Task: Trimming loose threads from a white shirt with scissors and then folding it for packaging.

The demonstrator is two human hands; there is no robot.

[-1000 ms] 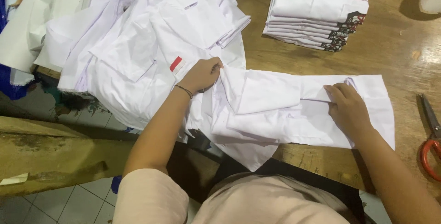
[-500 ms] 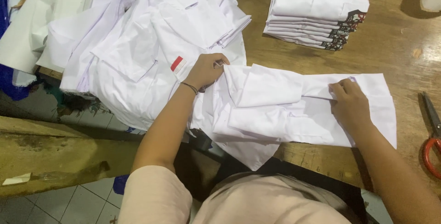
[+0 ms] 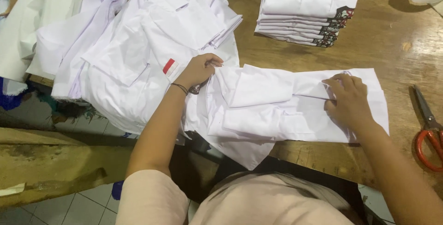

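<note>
A white shirt [image 3: 272, 105] lies partly folded on the wooden table [image 3: 383, 54], its lower part hanging over the near edge. My left hand [image 3: 199, 69] pinches the shirt's left end, next to a small red and white patch [image 3: 169, 66] on the pile beside it. My right hand [image 3: 349, 100] presses flat on the shirt's right end, fingers bent over a fold.
A loose heap of white shirts [image 3: 138, 36] covers the table's left side. A neat stack of folded white shirts [image 3: 307, 8] stands at the back. Red-handled scissors [image 3: 429, 128] lie at the right edge. A tiled floor shows below left.
Both hands have shifted slightly on the shirt. The left hand's fingers now grip the left end more tightly. The shirt stays in place.
</note>
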